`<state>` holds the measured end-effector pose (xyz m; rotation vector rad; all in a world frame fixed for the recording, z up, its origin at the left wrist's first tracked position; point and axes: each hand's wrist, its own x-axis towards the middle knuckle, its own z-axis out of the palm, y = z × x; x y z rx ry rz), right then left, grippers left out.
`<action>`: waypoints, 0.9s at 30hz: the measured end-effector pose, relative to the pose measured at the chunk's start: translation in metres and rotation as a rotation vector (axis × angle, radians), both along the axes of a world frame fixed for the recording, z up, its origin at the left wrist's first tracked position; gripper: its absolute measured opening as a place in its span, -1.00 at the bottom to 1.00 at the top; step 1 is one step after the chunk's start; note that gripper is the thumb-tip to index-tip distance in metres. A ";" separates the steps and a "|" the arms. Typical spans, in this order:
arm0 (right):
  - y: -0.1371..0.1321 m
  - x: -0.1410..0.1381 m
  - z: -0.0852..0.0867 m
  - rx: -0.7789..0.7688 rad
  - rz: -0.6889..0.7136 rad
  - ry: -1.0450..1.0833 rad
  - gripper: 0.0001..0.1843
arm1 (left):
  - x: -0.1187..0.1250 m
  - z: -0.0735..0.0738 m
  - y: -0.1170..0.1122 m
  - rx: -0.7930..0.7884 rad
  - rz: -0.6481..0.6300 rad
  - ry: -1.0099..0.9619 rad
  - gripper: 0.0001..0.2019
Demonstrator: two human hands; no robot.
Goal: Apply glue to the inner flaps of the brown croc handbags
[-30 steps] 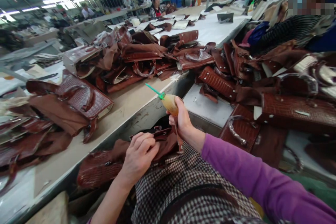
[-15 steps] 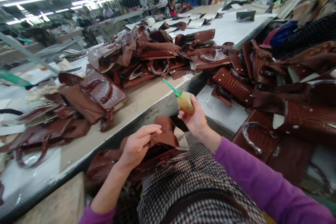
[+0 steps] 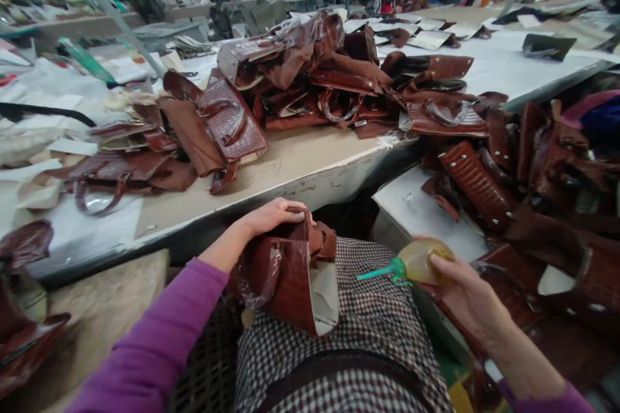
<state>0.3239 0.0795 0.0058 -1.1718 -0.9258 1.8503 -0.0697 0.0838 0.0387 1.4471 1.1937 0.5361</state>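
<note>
On my lap, over a checked apron (image 3: 368,335), rests a brown crocodile-patterned handbag (image 3: 290,281) with its pale lining showing at the near end. My left hand (image 3: 278,214) grips the bag's upper edge, fingers curled over the brown material. Off to the right, my right hand (image 3: 465,290) is wrapped around a yellowish squeeze bottle (image 3: 423,259) with a green nozzle. The bottle lies nearly level, its nozzle pointing left toward the bag but apart from it.
A long worktable (image 3: 285,174) ahead carries a heap of brown handbags (image 3: 329,77). More brown bags (image 3: 484,187) are piled on a surface at my right. A wooden board (image 3: 111,310) sits at lower left. Several people work in the background.
My right hand has moved right and lowered the bottle from upright to nearly level. My left hand has taken hold of the bag's edge, and the bag has turned. The view has swung left.
</note>
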 end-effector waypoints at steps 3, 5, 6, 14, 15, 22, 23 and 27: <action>-0.011 0.005 -0.011 0.058 -0.003 -0.123 -0.52 | 0.007 -0.019 0.019 -0.040 0.011 -0.003 -0.61; -0.014 0.004 -0.017 0.122 -0.018 -0.231 -0.49 | 0.010 -0.027 0.027 -0.054 0.020 -0.005 -0.59; -0.014 0.003 -0.019 0.157 -0.021 -0.279 -0.48 | 0.011 -0.030 0.030 -0.058 0.020 -0.008 -0.58; 0.001 -0.017 -0.012 0.319 -0.005 -0.439 -0.43 | 0.015 -0.043 0.033 -0.092 0.013 -0.032 -0.59; 0.003 -0.019 -0.011 0.344 0.007 -0.446 -0.44 | 0.015 -0.044 0.033 -0.094 0.015 -0.032 -0.59; 0.013 -0.027 -0.020 0.458 0.077 -0.509 -0.47 | 0.011 -0.051 0.034 -0.105 0.016 -0.038 -0.61; 0.014 -0.027 -0.022 0.464 0.088 -0.512 -0.46 | 0.010 -0.051 0.034 -0.105 0.017 -0.041 -0.61; 0.018 -0.027 -0.028 0.487 0.120 -0.547 -0.44 | 0.011 -0.052 0.033 -0.109 0.024 -0.052 -0.62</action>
